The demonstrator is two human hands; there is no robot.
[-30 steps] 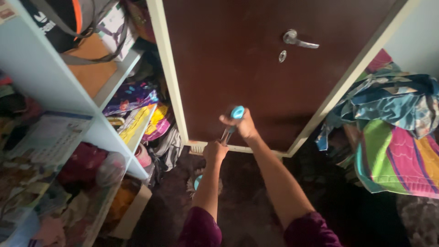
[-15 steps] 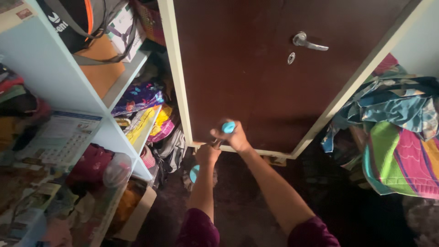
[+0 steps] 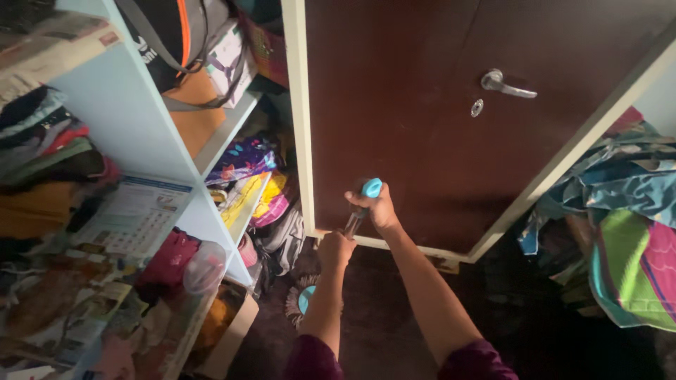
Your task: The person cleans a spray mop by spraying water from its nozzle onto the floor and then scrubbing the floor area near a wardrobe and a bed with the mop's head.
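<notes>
Both hands grip a mop with a metal shaft and a light blue handle end (image 3: 371, 187). My right hand (image 3: 379, 208) wraps the top of the shaft just under the blue end. My left hand (image 3: 335, 249) holds the shaft lower down. The mop head (image 3: 303, 300), a blue disc with pale fringe, rests on the dark floor beneath my left forearm, near the foot of the brown door (image 3: 415, 119).
A white shelf unit (image 3: 151, 134) on the left holds a bag, boxes, folded clothes and a paper chart. Colourful cloth bundles (image 3: 250, 186) fill the gap beside the door frame. A pile of bright fabrics (image 3: 620, 232) lies at the right. The door's silver lever (image 3: 503, 83) sits above.
The view has shifted, so the door and shelf sit further right. Both hands stay on the mop; the handle dipped, then rose again, and the mop head moved slightly on the floor.
</notes>
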